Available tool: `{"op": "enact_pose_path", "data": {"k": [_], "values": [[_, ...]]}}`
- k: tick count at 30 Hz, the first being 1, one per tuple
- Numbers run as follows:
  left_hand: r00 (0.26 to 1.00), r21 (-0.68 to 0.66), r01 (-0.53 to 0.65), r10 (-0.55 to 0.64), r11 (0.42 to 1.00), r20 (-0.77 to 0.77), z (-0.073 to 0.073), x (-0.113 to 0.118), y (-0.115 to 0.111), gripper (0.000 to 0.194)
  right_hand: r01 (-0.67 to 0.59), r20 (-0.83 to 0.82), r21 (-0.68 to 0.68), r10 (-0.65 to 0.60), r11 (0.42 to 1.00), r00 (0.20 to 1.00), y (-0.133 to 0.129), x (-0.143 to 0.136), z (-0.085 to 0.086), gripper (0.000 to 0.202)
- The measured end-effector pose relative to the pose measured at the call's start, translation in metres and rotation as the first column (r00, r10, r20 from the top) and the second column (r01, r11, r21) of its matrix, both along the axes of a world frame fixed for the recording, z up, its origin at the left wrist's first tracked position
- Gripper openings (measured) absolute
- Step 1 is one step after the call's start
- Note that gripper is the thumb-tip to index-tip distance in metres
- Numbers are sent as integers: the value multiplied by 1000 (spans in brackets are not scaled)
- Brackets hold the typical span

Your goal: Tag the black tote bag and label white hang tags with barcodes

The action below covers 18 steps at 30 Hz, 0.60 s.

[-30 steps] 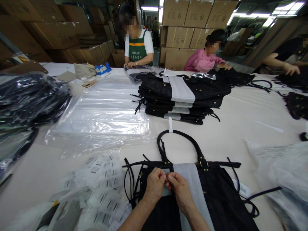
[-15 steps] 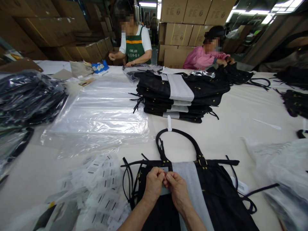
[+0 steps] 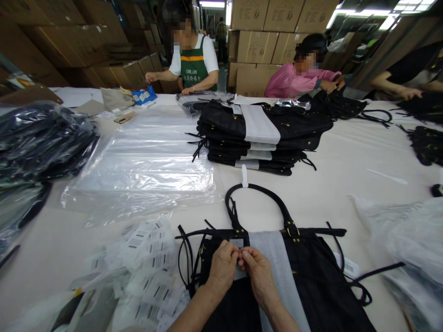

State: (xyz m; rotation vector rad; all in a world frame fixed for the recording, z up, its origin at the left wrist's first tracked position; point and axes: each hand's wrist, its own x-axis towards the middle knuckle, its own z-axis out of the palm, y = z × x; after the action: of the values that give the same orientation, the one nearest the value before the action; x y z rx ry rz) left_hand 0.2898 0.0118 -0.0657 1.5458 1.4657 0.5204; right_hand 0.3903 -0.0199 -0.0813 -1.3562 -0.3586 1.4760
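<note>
A black handbag lies flat on the table in front of me, its handle arched away from me and a grey-white paper band across its middle. My left hand and my right hand meet fingertip to fingertip over the bag's top edge. Together they pinch a small pale tag there; most of it is hidden by my fingers.
Loose barcode labels lie at my left. Clear plastic bags are spread beyond them. A stack of black bags sits at mid-table. Bagged goods pile at far left. Several people work across the table, cardboard boxes behind them.
My hands stay pinched together on the bag's top edge, barely shifting. Across the table, the person in the green apron has reached an arm out to the left.
</note>
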Motion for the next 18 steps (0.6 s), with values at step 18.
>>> {"op": "enact_pose_path", "data": {"k": [18], "values": [[1000, -21, -30, 30, 999, 2, 0, 0, -1, 17, -66, 128, -20, 68, 998, 989, 1, 2, 4, 27]]}}
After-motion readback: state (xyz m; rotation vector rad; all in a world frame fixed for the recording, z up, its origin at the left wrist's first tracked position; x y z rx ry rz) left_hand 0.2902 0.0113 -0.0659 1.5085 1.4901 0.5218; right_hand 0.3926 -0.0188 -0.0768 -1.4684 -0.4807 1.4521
